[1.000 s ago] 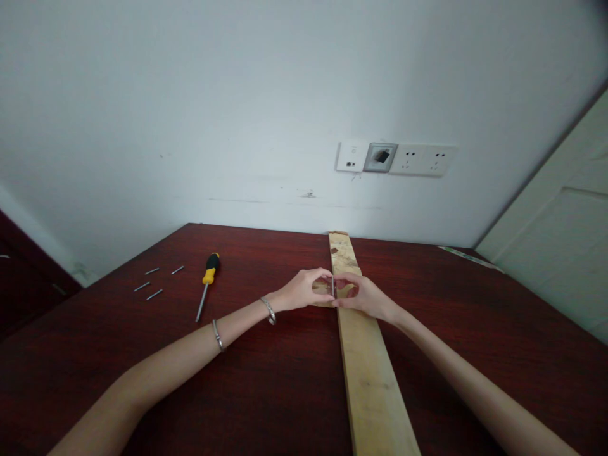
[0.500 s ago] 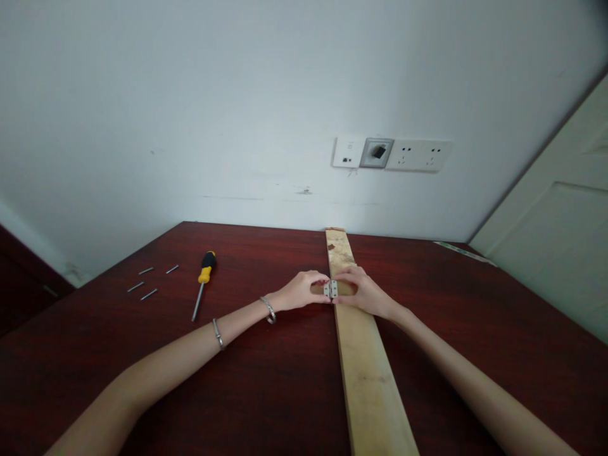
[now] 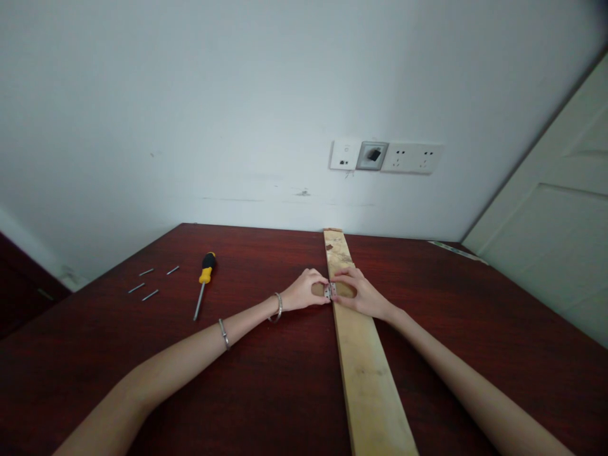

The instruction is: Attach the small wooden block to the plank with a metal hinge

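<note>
A long pale wooden plank (image 3: 363, 354) lies on the dark red table (image 3: 266, 380), running from the wall toward me. A small metal hinge (image 3: 329, 291) sits opened flat at the plank's left edge. My left hand (image 3: 304, 291) pinches the hinge's left leaf with curled fingers, beside a small wooden piece. My right hand (image 3: 358, 292) pinches the right leaf and rests on the plank. The two hands meet at the hinge.
A yellow and black screwdriver (image 3: 203, 288) lies on the table to the left. Several screws (image 3: 147, 284) are scattered further left. Wall sockets (image 3: 384, 156) sit above the plank's far end. A white door (image 3: 555, 234) stands at the right.
The hinge, held upright and folded a second ago, now lies opened flat on the plank's edge. Both hands have lowered onto it.
</note>
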The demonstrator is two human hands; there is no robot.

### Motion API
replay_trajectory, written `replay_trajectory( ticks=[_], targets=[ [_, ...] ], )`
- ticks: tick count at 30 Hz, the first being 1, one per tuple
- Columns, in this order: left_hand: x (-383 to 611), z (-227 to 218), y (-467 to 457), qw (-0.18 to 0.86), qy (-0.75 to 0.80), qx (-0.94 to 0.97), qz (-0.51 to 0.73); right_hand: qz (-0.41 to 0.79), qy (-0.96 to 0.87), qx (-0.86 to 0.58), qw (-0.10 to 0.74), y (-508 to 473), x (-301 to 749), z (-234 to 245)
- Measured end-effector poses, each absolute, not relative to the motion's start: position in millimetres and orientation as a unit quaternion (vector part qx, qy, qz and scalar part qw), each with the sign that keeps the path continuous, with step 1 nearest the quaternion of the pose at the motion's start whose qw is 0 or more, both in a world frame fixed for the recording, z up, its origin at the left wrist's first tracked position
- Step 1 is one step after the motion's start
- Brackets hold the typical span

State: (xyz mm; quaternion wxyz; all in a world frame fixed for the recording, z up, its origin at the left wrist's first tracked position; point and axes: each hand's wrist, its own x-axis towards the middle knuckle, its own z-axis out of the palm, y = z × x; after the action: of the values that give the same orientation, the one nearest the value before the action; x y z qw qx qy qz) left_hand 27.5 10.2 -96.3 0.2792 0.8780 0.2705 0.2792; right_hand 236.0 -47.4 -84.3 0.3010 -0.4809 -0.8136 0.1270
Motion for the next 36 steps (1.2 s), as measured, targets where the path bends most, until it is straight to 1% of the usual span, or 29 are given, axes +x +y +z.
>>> replay_trajectory(
  ticks=[7,13,18,20,24,30,36],
  targets=[
    [26.9,-99.5,11.6,0.280,0.268,0.877,0.285,0.095,-0.808,-0.477,0.333,-46.8,233.8,-92.5],
    [26.8,-100.4,12.3,0.277,0.260,0.878,0.291,0.077,-0.786,-0.506,0.348,-46.6,234.1,-95.7],
    [26.2,-100.2,12.8,0.276,0.262,0.878,0.290,0.096,-0.689,-0.587,0.415,-40.3,239.5,-107.4],
    [25.5,-99.5,12.5,0.278,0.263,0.876,0.293,0.105,-0.660,-0.608,0.429,-35.6,241.4,-113.3],
    [23.5,-97.4,11.2,0.290,0.264,0.869,0.302,0.123,-0.654,-0.608,0.433,-28.5,241.7,-121.9],
    [20.8,-96.4,10.2,0.335,0.256,0.852,0.311,0.106,-0.658,-0.614,0.423,-26.0,238.5,-125.2],
    [16.8,-96.9,15.7,0.344,0.238,0.856,0.303,0.099,-0.652,-0.615,0.432,-24.2,233.9,-125.7]
  ],
)
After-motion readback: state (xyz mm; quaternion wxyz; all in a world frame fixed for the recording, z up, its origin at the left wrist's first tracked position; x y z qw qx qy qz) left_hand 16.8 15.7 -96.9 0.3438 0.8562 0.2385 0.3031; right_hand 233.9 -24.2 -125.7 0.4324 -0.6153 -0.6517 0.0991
